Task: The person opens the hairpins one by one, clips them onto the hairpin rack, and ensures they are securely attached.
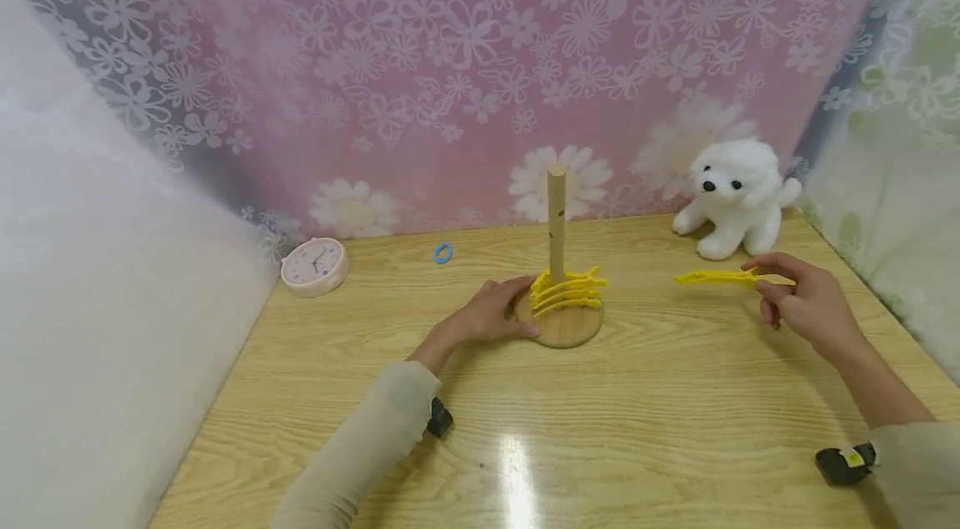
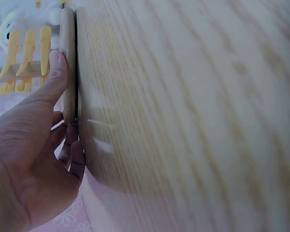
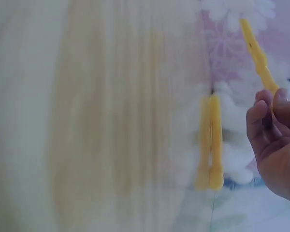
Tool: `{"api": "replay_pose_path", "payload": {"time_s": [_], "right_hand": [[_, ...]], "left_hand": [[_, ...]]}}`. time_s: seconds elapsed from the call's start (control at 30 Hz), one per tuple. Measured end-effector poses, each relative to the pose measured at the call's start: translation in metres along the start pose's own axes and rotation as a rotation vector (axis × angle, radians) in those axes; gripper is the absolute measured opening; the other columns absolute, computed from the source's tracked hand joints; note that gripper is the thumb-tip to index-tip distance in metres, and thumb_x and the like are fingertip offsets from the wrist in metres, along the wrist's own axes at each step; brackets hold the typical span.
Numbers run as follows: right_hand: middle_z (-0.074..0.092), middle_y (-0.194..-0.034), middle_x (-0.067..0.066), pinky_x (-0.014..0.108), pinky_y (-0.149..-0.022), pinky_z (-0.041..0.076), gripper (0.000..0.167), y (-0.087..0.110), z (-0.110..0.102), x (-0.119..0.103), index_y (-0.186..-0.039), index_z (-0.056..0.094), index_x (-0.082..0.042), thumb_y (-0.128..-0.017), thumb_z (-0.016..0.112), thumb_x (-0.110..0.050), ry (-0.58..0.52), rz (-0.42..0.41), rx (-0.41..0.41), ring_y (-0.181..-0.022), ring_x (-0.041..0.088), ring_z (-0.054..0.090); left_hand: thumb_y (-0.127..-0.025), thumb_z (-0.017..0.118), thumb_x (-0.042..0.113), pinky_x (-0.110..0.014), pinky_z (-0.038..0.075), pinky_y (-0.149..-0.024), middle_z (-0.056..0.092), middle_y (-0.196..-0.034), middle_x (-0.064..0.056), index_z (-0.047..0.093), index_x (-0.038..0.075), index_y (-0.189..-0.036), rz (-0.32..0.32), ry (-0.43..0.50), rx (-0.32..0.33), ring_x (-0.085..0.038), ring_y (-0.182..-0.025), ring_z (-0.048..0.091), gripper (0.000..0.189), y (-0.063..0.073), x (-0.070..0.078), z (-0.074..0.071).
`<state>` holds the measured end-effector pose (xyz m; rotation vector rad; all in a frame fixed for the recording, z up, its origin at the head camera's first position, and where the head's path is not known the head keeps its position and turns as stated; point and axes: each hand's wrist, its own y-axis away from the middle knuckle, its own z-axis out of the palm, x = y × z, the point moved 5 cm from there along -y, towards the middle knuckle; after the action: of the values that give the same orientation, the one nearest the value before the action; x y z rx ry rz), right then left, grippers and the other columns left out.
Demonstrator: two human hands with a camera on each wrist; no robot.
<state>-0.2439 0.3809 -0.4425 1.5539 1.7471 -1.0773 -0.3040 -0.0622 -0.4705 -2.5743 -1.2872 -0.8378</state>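
Note:
A round wooden stand with an upright post is on the table, and several yellow hair clips are stacked low on that post. My left hand grips the left rim of the base. In the left wrist view the thumb lies on the base's upper face, with the other fingers at its edge. Well to the right of the stand, my right hand pinches one end of a long yellow hair clip, raised and pointing left. Another yellow clip lies on the table close by.
A white plush dog sits at the back right, behind my right hand. A pink round clock stands at the back left, and a small blue ring lies left of the stand. A flowered pink curtain backs the table.

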Motion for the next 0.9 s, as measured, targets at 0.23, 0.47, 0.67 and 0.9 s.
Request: {"api": "replay_pose_path", "payload": {"time_s": [0.23,0.47,0.67,0.9], "right_hand": [[0.072,-0.085,-0.017,0.032,-0.046,0.047,0.024,-0.011,0.015,-0.024,-0.128,0.065,-0.004,-0.108,0.058,-0.013,-0.139,0.076,0.097,-0.051,0.017,0.056],[0.076,-0.086,-0.017,0.029,-0.045,0.045,0.023,-0.02,0.034,-0.044,-0.124,0.072,-0.001,-0.103,0.065,-0.01,-0.296,0.112,0.149,-0.048,0.015,0.055],[0.078,-0.083,-0.014,0.028,-0.043,0.043,0.018,-0.029,0.054,-0.061,-0.113,0.081,-0.016,-0.1,0.071,-0.009,-0.384,0.122,0.154,-0.045,0.014,0.054],[0.079,-0.08,-0.006,0.024,-0.04,0.038,0.015,-0.037,0.081,-0.083,-0.102,0.083,-0.016,-0.096,0.074,-0.005,-0.528,0.107,0.117,-0.041,0.012,0.05]], "left_hand": [[-0.092,0.075,0.055,-0.046,0.037,-0.113,0.035,-0.168,0.002,0.025,0.03,-0.167,-0.008,0.006,-0.002,-0.024,-0.135,0.04,0.094,0.0,0.0,0.0],[-0.092,0.075,0.055,-0.045,0.037,-0.113,0.035,-0.168,0.003,0.025,0.031,-0.167,-0.009,0.001,-0.005,-0.024,-0.134,0.04,0.093,0.0,0.001,0.0],[-0.093,0.075,0.054,-0.045,0.037,-0.113,0.035,-0.168,0.002,0.025,0.029,-0.167,-0.01,0.0,-0.005,-0.024,-0.134,0.04,0.093,0.001,0.001,0.0],[-0.092,0.076,0.053,-0.045,0.037,-0.112,0.035,-0.168,0.002,0.025,0.03,-0.167,-0.012,0.007,-0.004,-0.024,-0.134,0.04,0.093,0.002,0.001,-0.001]]}}
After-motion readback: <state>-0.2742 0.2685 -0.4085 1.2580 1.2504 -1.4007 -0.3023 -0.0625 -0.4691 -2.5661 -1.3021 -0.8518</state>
